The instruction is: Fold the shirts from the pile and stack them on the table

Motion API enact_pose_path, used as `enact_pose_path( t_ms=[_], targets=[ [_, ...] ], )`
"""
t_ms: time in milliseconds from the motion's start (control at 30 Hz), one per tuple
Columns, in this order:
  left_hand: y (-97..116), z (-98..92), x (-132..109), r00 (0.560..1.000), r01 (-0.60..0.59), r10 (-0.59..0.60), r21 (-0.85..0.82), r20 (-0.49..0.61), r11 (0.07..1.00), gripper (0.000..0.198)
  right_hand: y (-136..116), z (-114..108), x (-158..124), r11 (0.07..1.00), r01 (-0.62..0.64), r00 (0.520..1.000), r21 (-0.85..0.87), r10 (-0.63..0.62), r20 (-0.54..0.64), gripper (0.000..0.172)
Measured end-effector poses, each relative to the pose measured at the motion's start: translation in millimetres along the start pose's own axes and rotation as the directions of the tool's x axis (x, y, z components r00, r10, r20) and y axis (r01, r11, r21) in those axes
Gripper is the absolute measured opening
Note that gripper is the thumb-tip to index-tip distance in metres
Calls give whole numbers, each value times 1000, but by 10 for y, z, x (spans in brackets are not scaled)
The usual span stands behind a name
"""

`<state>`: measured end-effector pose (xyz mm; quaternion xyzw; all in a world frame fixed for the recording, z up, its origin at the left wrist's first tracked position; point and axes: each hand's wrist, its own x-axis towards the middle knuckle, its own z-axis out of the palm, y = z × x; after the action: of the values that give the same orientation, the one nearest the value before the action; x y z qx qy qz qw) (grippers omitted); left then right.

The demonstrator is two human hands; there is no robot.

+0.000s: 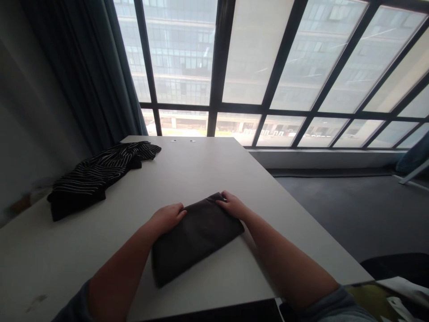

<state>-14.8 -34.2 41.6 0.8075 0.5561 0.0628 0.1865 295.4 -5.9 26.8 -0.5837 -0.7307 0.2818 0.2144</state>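
Note:
A dark grey folded cloth [197, 237], flat and roughly rectangular, is held at an angle low over the white table. My left hand [170, 217] grips its far edge on the left, with the thumb on top and the fingers partly hidden. At the far right corner, my right hand [232, 205] pinches the same cloth between thumb and fingers. The cloth's near edge hangs toward me, free of both hands. I cannot tell exactly what kind of item the cloth is.
A crumpled black garment with white stripes [103, 172] lies along the table's left side. The white table [201, 165] reaches toward large windows, beside a dark curtain [87, 67]. A black flat object [228, 311] sits at the near edge. A dark chair [398, 266] stands at the right.

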Motion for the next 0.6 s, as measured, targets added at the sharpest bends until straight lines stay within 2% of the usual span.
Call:
enact_pose_path(
  t_ms=[67, 133, 233, 300, 333, 433, 467, 533, 600],
  targets=[
    [-45, -42, -29, 1000, -17, 17, -50, 9, 999, 33, -65, -57, 34, 990, 11, 999, 139, -16, 40, 36],
    [-85, -69, -41, 1000, -5, 6, -80, 17, 997, 34, -92, -114, 119, 963, -12, 989, 269, -28, 142, 48],
    [-141, -88, -40, 996, 81, -80, -18, 50, 997, 36, -44, -156, 371, 904, -54, 923, 424, -117, 367, 84],
    [-196, -91, -32, 989, 133, -135, 35, 61, 990, 36, 19, -127, 620, 863, -62, 868, 501, -201, 453, 95],
    [-232, -90, -26, 987, 149, -152, 45, 60, 988, 36, 47, -94, 764, 845, -64, 842, 531, -240, 482, 90],
    [-369, -89, -5, 981, 188, -189, 15, 49, 982, 36, 83, 57, 1248, 814, -63, 752, 578, -342, 563, 52],
    [-419, -90, 4, 977, 207, -207, -6, 49, 978, 36, 77, 108, 1418, 811, -70, 718, 581, -364, 594, 45],
    [-512, -99, 21, 964, 263, -261, -49, 48, 964, 37, 52, 180, 1764, 816, -92, 675, 570, -370, 638, 38],
    [-595, -117, 33, 943, 333, -331, -74, 28, 940, 38, 37, 172, 2104, 830, -121, 668, 544, -337, 663, 33]
  ],
)
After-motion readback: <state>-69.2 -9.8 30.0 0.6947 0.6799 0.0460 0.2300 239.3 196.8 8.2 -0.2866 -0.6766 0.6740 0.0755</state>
